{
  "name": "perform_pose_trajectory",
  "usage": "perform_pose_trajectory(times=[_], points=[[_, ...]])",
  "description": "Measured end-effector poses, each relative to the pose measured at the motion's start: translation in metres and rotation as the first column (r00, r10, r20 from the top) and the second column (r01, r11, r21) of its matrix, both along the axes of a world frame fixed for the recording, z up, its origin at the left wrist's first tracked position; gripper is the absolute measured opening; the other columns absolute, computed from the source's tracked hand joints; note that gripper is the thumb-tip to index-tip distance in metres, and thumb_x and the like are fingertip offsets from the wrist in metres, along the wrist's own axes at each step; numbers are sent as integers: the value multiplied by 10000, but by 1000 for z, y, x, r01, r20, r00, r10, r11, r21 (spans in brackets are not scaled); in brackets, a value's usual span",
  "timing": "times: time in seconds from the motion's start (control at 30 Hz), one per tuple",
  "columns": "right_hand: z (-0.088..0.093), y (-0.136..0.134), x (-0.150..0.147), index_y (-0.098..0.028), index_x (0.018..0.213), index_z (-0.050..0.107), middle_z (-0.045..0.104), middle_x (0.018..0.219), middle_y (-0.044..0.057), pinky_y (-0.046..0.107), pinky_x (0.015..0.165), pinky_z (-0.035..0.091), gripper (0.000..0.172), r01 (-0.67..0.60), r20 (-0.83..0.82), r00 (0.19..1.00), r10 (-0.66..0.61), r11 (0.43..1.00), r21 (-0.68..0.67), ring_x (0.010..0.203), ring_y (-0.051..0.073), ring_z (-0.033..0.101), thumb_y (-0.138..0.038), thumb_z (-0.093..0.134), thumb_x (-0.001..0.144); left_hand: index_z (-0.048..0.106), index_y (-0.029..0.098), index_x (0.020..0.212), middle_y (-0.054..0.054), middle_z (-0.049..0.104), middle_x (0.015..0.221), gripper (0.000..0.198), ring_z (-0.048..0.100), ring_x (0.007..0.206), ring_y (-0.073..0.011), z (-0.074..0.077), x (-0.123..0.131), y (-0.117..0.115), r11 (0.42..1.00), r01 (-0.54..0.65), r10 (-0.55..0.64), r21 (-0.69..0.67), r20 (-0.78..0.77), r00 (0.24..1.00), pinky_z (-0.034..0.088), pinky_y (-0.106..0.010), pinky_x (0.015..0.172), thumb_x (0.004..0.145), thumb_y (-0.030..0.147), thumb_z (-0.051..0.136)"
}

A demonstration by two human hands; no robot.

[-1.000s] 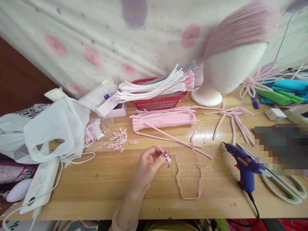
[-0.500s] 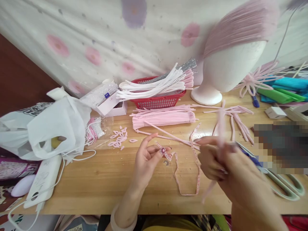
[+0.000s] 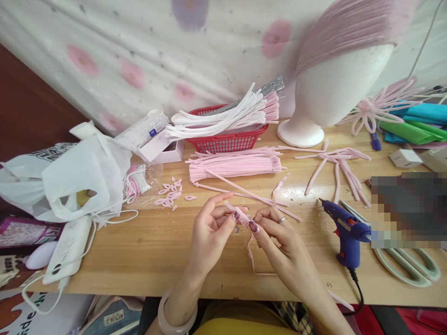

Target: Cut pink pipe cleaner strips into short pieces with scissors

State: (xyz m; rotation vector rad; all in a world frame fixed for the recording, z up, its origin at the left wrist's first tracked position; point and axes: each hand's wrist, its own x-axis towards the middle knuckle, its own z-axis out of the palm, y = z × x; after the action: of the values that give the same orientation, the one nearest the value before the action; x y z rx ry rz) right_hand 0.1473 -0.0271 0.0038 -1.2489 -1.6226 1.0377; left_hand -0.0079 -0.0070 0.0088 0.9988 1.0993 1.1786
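Observation:
My left hand [image 3: 213, 229] pinches a pink measuring tape [image 3: 240, 217] between thumb and fingers, its index finger raised. Close beside it, my right hand [image 3: 279, 235], wearing a ring, is closed on the same strip, thumb and fingertips together. A small pink piece may lie along the tape, but the fingers cover it. The rest of the tape loops down onto the table below the hands, partly behind my right hand. Just beyond my fingers lie loose pink pipe cleaners [image 3: 240, 187] and a thick pink pipe cleaner bundle [image 3: 235, 167].
At right lie a blue glue gun [image 3: 345, 228], scissors [image 3: 414, 267] and cut pink stems [image 3: 345, 179]. Small pink loops [image 3: 171, 193] sit at left near a white plastic bag [image 3: 84, 181] and power strip [image 3: 66, 253]. Behind stand a red basket [image 3: 226, 143] and white foam head [image 3: 340, 88].
My right hand has moved left to meet the left hand at the tape. The long pink strip it held is gone from its grip. The glue gun is now uncovered.

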Motion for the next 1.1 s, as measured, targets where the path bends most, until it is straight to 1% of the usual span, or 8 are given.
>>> perform_pose_trajectory(times=[0.13,0.3,0.43,0.53,0.67,0.83,0.93,1.1], points=[[-1,0,1,-202,773,622,584,944,67,306,811,434,279,-91,-72,993,90,996,-2,930,206,555,-312,470,979,605,175,1087,-86,777,968,219,726,930,-206,6,6,-5,999,47,-47,-6,-41,998,553,-303,851,876,228,616],[0,-1,5,-205,849,664,584,786,25,270,714,432,255,-84,-114,990,81,996,-25,773,176,562,-303,468,982,605,182,1142,-83,776,999,244,716,978,-201,9,9,-11,996,84,-83,14,-55,995,539,-304,899,904,235,585],[0,0,6,-200,840,656,607,795,16,256,712,418,234,-90,-118,989,87,996,-19,772,165,563,-272,480,977,613,177,1097,-83,779,992,218,719,978,-196,12,9,-12,995,97,-97,14,-38,995,546,-282,885,891,249,614],[0,0,4,-190,733,589,601,777,13,256,725,418,276,-77,-139,987,77,997,2,764,158,560,-266,481,975,604,170,1019,-87,785,951,182,732,939,-203,13,10,-11,998,60,-60,-12,-24,998,566,-276,836,874,273,644],[-2,0,1,-195,642,510,540,693,3,280,749,422,348,-61,-122,990,66,997,40,741,162,553,-279,474,978,568,174,1045,-80,791,887,249,744,895,-212,11,11,-11,999,-5,4,-39,-28,1000,572,-307,840,852,289,676],[-2,1,0,-206,647,517,489,642,-2,300,747,421,336,-61,-95,993,68,995,78,756,178,542,-270,480,974,590,174,870,-80,790,893,176,737,932,-237,8,12,-12,998,-54,53,-39,-19,998,576,-312,846,818,287,714],[-1,1,0,-204,676,545,517,682,6,301,739,416,306,-67,-82,994,75,994,90,764,176,537,-255,482,971,610,173,836,-72,791,868,157,743,907,-236,8,13,-13,996,-76,75,-40,-6,997,589,-305,815,807,279,724],[1,-1,1,-196,636,500,545,712,10,306,736,406,342,-52,-81,995,60,994,93,727,161,507,-248,471,973,657,161,809,-73,787,835,175,750,868,-248,9,14,-14,989,-146,145,-20,-64,987,602,-311,793,757,287,766]])
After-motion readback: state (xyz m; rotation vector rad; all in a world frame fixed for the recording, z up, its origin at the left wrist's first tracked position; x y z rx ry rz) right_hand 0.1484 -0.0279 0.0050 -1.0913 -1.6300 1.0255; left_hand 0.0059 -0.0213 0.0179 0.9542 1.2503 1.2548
